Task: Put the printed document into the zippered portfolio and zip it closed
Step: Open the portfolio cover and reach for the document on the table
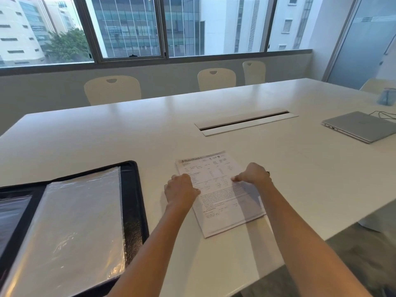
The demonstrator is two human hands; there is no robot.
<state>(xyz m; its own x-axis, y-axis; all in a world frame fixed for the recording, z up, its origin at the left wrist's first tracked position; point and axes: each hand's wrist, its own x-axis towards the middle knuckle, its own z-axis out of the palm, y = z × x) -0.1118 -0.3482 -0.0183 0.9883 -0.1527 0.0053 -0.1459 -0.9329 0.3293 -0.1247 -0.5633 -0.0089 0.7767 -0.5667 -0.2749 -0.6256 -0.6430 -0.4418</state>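
Open to the left, well short of zipped: black leather-look zippered portfolio (134, 202), glossy clear plastic sleeves uppermost.
Just right of it, flat on smooth white table (107, 133): thin white printed document (218, 202), long axis running away, tilted leftward. Curled at its left edge, left hand (181, 190), nearer the portfolio; right hand (254, 174) pinching the right side. Beyond, grey closed laptop (362, 126).

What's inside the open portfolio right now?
The portfolio lies open, holding clear plastic sleeves. Whatever is beneath them is covered. The document lies outside it on the table.
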